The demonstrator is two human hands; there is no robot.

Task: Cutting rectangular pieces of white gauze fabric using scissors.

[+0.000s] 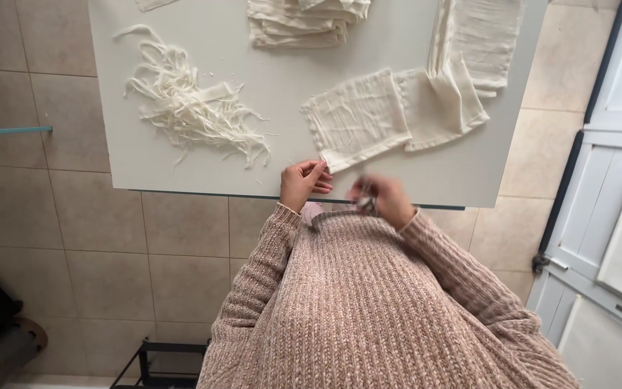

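My left hand (304, 184) pinches the near corner of a cream cloth square (358, 119) lying at the front of the white table (203, 169). Close beside it at the table's front edge, my right hand (386, 200) is blurred and closed around a grey metal tool (340, 212) that looks like scissors. The tool points left, towards a small pinkish thing (313, 210) under my left wrist. Both sleeves are pinkish knit.
A tangled pile of cream fabric strips (188, 108) lies on the table's left. A second cloth piece (440, 108), a folded cloth (480, 36) and a stack of folded cloths (304, 21) sit further back. A white panelled door (606, 180) stands right; a black frame (149, 356) is on the tiled floor.
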